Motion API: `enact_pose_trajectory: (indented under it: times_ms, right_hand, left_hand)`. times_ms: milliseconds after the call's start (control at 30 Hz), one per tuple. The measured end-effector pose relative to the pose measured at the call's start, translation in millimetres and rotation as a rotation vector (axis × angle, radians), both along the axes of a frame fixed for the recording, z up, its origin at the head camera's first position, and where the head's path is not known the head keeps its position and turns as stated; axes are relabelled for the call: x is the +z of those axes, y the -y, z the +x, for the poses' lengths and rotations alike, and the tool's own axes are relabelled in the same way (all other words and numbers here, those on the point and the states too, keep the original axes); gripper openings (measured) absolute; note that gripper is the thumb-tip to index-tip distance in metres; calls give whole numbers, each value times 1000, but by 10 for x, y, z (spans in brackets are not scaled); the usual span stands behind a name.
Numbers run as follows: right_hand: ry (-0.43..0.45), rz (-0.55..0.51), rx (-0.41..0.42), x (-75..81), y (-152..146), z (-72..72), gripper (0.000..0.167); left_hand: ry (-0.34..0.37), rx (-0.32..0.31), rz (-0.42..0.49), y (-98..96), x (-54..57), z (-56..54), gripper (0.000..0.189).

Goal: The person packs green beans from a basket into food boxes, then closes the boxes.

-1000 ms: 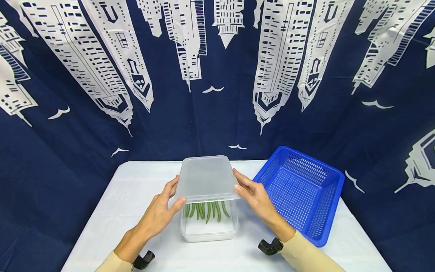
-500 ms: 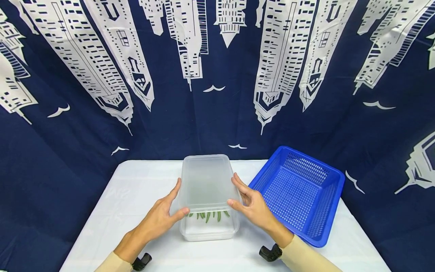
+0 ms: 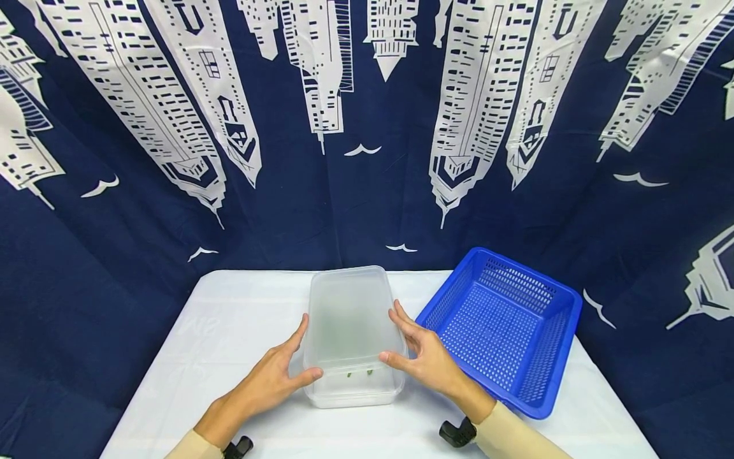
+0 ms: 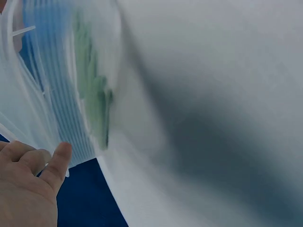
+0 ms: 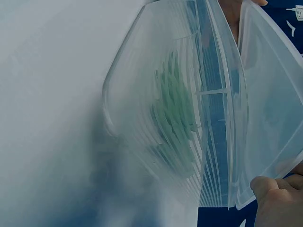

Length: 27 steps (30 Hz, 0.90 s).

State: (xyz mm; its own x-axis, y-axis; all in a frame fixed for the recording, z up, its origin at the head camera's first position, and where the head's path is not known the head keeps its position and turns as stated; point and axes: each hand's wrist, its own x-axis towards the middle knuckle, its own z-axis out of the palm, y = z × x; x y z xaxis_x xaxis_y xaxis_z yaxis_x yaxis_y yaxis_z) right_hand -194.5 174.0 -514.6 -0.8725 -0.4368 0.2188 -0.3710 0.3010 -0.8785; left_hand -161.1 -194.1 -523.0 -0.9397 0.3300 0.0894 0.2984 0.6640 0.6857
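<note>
A frosted, see-through lid [image 3: 351,319] is over a clear plastic container [image 3: 352,398] at the middle of the table. In the right wrist view the lid leans away from the container's rim, leaving a gap. Several slim green pods [image 5: 173,109] lie inside; from above only a few tips peek out past the lid's near edge. My left hand [image 3: 275,376] holds the lid's left side, thumb at the near corner and fingers spread along the edge. At the opposite side, my right hand [image 3: 427,357] grips the lid with thumb on the near corner and fingers along the edge.
A blue perforated basket [image 3: 564,354] stands right of the container, close behind my right hand. White cloth covers the table [image 3: 229,325]. A navy curtain [image 3: 367,210] with white city prints hangs just beyond the table's far edge.
The lid has come down and toward me over the container, covering nearly all the green pods that showed before. Both hands have moved with it. The basket has stayed put.
</note>
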Motion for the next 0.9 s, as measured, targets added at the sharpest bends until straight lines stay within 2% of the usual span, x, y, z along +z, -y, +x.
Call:
enact_pose_trajectory:
  times_ms: [233, 533, 900]
  right_hand:
    - [8, 93, 14, -9, -16, 54, 100]
    - [-42, 258, -3, -79, -18, 95, 102]
    - [-66, 315, -3, -73, -19, 169, 100]
  left_hand:
    - [45, -20, -20, 14, -75, 32, 123]
    - [26, -53, -64, 27, -141, 53, 127]
    - [8, -65, -93, 48, -147, 98, 128]
